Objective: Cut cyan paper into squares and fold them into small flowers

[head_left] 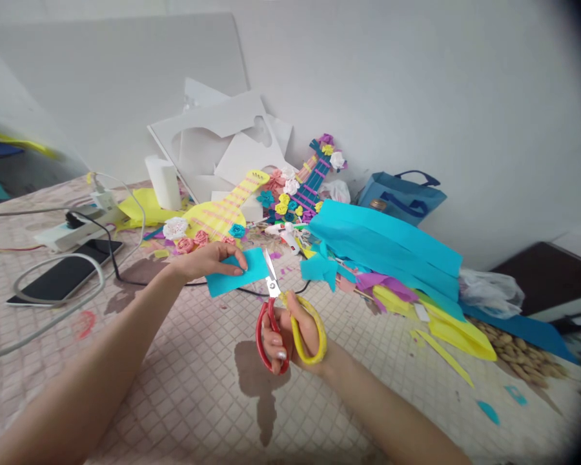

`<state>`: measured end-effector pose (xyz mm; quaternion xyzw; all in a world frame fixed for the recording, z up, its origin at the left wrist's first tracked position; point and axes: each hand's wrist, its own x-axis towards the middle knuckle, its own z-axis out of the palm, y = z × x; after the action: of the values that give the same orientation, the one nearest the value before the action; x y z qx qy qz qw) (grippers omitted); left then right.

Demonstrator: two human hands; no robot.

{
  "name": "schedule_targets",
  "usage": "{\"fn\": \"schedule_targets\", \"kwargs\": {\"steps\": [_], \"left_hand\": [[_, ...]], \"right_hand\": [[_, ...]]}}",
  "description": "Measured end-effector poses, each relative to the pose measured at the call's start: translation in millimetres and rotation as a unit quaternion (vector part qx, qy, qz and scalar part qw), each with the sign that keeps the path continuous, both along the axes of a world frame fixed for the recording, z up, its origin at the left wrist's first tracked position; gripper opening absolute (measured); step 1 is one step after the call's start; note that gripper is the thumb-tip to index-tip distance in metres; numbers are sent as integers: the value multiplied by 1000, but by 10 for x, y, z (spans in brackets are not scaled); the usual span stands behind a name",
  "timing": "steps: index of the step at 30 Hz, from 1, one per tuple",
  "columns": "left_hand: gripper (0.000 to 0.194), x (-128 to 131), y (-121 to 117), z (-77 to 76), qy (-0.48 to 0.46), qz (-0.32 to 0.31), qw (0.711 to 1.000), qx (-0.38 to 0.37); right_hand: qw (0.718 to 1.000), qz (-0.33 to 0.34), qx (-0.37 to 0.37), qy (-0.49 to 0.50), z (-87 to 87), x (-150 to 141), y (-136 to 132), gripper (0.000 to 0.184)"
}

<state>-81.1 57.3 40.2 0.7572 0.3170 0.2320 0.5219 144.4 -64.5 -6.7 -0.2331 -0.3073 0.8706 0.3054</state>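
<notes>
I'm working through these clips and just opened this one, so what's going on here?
A person is at a table with paper and scissors. The left hand holds a small piece of blue paper, and the right hand holds the scissors, their blades up by the paper's right edge; whether they touch it is hard to tell. Farther back are a yellow guitar shape, a glue gun and larger blue sheets.

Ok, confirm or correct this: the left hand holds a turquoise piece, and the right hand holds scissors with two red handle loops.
Not quite: in the head view, the scissors have one red loop and one yellow loop. The rest is right: the left hand holds the turquoise piece, the right hand the scissors.
</notes>
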Motion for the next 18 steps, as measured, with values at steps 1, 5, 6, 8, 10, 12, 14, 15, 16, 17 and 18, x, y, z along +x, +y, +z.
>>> {"fn": "schedule_targets", "kwargs": {"steps": [1,5,6,8,10,12,14,15,16,17,18], "left_hand": [[20,10,-5,-3,-1,-3,1000,-1],[20,29,-8,-26,-4,-11,1000,2],[19,30,-5,-30,-5,-11,1000,2],[19,28,0,-32,-6,-12,1000,-3],[18,26,6,-30,-5,-13,1000,-7],[18,23,10,-29,-2,-12,1000,-9],[18,19,11,-32,-1,-9,1000,-10],[18,16,12,-35,-2,-8,1000,-9],[18,12,13,-39,-3,-9,1000,-9],[19,7,14,-43,-3,-10,1000,-9],[19,2,16,-47,-3,-12,1000,-9]], "right_hand": [[1000,0,1,1,2,3,1,70],[1000,0,6,4,14,8,1,67],[1000,-1,5,3,18,7,0,67],[1000,-4,1,1,22,3,-1,66],[1000,-9,-3,0,21,-3,1,65],[1000,-15,-6,2,14,-8,2,65],[1000,-17,-11,4,4,-10,1,64],[1000,-18,-14,5,-3,-11,1,64],[1000,-20,-18,4,-11,-11,0,63],[1000,-22,-21,2,-19,-10,-1,63],[999,-24,-24,0,-28,-9,0,62]]}}
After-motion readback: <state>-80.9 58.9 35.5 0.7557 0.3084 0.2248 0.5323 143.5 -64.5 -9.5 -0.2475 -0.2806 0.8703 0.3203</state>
